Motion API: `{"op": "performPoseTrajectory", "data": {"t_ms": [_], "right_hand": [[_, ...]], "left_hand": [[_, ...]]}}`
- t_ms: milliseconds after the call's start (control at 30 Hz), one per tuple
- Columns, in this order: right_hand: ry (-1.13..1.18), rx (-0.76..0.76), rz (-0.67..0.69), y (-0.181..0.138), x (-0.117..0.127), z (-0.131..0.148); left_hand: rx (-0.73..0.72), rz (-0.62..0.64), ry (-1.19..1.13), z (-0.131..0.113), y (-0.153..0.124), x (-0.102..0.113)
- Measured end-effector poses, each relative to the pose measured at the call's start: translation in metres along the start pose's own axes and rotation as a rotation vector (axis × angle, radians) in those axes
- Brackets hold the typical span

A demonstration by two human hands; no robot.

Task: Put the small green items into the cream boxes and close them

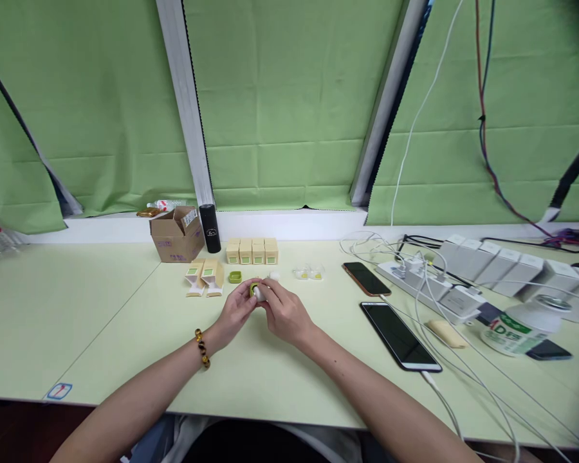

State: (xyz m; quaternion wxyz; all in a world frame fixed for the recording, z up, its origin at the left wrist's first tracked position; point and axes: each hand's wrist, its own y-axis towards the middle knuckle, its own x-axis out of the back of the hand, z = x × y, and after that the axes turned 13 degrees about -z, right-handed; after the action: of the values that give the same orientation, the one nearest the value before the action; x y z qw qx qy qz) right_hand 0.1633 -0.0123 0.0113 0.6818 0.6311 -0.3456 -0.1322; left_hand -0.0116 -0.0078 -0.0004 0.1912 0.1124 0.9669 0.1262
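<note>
Both of my hands meet over the middle of the pale green table (101,308). My left hand (235,314), with a bead bracelet on its wrist, and my right hand (284,313) together grip a small white jar with a green rim (256,290). A loose green lid (235,277) lies just beyond my left hand. Two opened cream cartons (204,277) lie to its left. A row of several shut cream cartons (251,251) stands behind. Small clear packets (309,273) lie beyond my right hand.
A brown cardboard box (176,235) and a black cylinder (210,228) stand at the back left. Two phones (399,334) (365,278) lie to the right, beside a power strip (429,283) with chargers, cables and a white bottle (521,326). Green curtains hang behind.
</note>
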Motion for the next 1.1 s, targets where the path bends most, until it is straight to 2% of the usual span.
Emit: {"op": "performPoseTrajectory", "data": {"t_ms": [167, 400, 600, 967, 1100], "right_hand": [[-0.022, 0.013, 0.009, -0.0007, -0.0013, 0.0009], [-0.032, 0.027, -0.009, 0.0003, 0.0008, 0.0009], [-0.014, 0.017, -0.014, -0.0033, -0.0009, 0.0016], [0.022, -0.010, -0.029, -0.0052, -0.0049, -0.0006], [0.057, -0.038, -0.028, -0.0086, -0.0060, -0.0034]], "left_hand": [[-0.072, -0.051, 0.078, 0.0070, 0.0014, 0.0004], [-0.075, -0.021, 0.066, 0.0018, -0.0011, -0.0012], [-0.165, -0.041, 0.139, 0.0018, 0.0023, -0.0039], [-0.159, -0.068, 0.193, 0.0031, 0.0028, -0.0031], [-0.144, -0.025, 0.117, 0.0004, 0.0025, -0.0017]]}}
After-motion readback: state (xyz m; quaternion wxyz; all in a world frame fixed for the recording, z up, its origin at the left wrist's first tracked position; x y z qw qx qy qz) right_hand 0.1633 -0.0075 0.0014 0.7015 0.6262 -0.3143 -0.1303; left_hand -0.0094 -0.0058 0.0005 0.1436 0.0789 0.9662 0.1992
